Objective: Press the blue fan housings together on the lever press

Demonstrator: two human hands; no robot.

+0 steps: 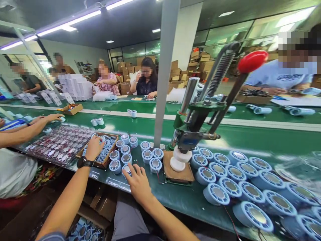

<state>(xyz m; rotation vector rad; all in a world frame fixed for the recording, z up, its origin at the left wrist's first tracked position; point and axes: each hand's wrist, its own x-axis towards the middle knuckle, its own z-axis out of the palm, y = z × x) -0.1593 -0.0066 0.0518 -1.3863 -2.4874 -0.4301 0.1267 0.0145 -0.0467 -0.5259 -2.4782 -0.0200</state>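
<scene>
My left hand (94, 147), with a dark watch on the wrist, reaches into a cardboard box (79, 154) of light-blue plastic rings (107, 149). Its fingers are bent and closed among the rings; what they pinch is hidden. My right hand (139, 185) rests on a light-blue round housing (127, 168) near the table's front edge, thumb and index finger around it, other fingers raised. More round housings (125, 158) with grey discs on top stand between the box and a hand press (187, 137). Two white round pads (177, 164) sit at the press, above its brown base plate (167, 167).
Many blue housings (235, 172) with thin wires crowd the table right of the press. Flat metallic parts (61, 144) lie at left, by a co-worker's arms (37, 127). A grey post (162, 77) rises behind; a green conveyor (117, 115) runs beyond. The press's red-knobbed lever (252, 62) leans right.
</scene>
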